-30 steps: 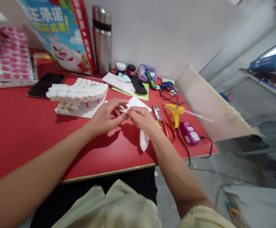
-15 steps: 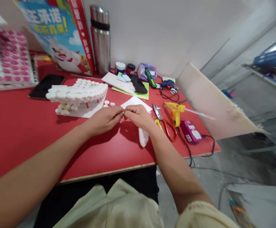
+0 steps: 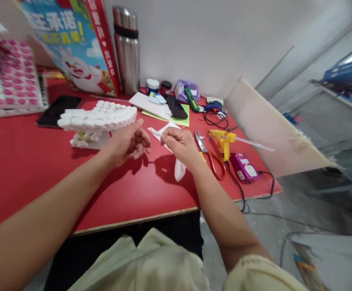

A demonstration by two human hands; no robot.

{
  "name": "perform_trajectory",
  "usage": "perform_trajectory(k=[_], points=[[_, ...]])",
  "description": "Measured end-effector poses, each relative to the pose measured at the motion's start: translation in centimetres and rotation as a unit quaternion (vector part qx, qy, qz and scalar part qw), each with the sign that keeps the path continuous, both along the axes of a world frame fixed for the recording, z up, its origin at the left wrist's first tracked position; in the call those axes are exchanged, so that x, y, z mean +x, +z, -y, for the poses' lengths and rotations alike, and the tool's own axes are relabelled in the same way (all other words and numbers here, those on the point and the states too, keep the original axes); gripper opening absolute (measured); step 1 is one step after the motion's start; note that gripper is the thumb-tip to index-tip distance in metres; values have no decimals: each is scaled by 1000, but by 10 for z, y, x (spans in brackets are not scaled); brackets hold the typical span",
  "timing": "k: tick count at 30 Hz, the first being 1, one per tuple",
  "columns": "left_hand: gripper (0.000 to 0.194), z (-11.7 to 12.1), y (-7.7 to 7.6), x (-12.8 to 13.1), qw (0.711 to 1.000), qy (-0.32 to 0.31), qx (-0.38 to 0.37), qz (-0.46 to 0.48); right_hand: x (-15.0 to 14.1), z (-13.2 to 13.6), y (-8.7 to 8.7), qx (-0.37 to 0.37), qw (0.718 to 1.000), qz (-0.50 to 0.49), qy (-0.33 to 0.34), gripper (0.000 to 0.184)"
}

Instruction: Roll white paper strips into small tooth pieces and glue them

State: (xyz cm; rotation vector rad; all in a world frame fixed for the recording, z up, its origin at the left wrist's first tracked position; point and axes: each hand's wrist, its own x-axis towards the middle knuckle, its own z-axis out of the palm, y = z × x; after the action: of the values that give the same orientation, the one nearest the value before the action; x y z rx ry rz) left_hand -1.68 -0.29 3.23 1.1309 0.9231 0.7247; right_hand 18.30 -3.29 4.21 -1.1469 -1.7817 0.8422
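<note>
My right hand (image 3: 179, 145) is closed in a pinch on a thin white strip of tissue (image 3: 180, 170). One twisted end sticks out to the left of the fingertips, and a wider tail hangs below the palm. A small white paper sheet (image 3: 162, 140) lies on the table behind this hand. My left hand (image 3: 131, 142) hovers to the left, apart from the strip, with loosely bent fingers and nothing in them. Just beyond it stands a white model (image 3: 99, 116) covered in round white pieces, raised on small red supports; my left hand hides part of its base.
Scissors (image 3: 208, 151), a yellow glue gun (image 3: 223, 139) and a purple power socket (image 3: 245, 167) with cables lie on the right. Behind are a steel flask (image 3: 126, 56), jars, cards and a green cutter (image 3: 191, 100). A dark phone (image 3: 59, 110) lies at left.
My hands were together at the fingertips; now they are apart. My left hand has moved left and its fingers have loosened. The twisted end of the strip now shows beyond my right fingers.
</note>
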Motion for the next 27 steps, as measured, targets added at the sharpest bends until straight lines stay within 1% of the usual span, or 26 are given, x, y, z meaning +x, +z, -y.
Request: perform_trajectory(k=[2,4,6,9,11,13,16,18,19,20,21,22,23,24,25,26,27], points=[[58,-2,1,-1,993,-71,-91,16,0,3,-1,32,998,45,33,20],[51,0,1,-1,979,-133,-156,11,0,5,-4,48,991,100,78,19],[43,3,0,2,968,-168,-186,8,1,6,-5,55,983,146,100,21],[38,10,-2,8,965,-186,-186,18,6,4,-6,43,978,184,90,21],[36,15,-1,13,970,-185,-159,18,9,1,-5,23,977,200,77,20],[35,20,-1,18,975,-185,-124,-6,13,-1,-5,4,976,205,76,21],[32,25,-2,24,983,-161,-77,-43,17,-2,-4,-13,976,197,87,20],[28,27,-6,25,985,-151,-47,-65,17,-2,-4,-16,978,194,82,21],[26,27,-8,26,986,-145,-19,-81,17,-3,-4,-18,978,195,75,22],[26,27,-10,26,985,-136,25,-105,15,-3,-5,-21,978,197,66,23],[27,27,-12,25,979,-125,85,-140,13,-3,-5,-25,978,200,56,24],[29,26,-14,25,963,-109,159,-186,11,-3,-6,-31,978,203,46,26],[30,26,-16,24,937,-89,238,-240,8,-3,-7,-38,978,204,36,27],[31,25,-17,24,903,-67,306,-295,5,-3,-8,-47,978,200,27,28],[30,25,-17,23,865,-50,360,-346,2,-3,-9,-58,980,190,19,29],[30,25,-17,23,830,-38,399,-389,-1,-3,-9,-73,982,172,14,30],[29,24,-17,22,801,-32,424,-420,-3,-2,-10,-92,985,145,11,30]])
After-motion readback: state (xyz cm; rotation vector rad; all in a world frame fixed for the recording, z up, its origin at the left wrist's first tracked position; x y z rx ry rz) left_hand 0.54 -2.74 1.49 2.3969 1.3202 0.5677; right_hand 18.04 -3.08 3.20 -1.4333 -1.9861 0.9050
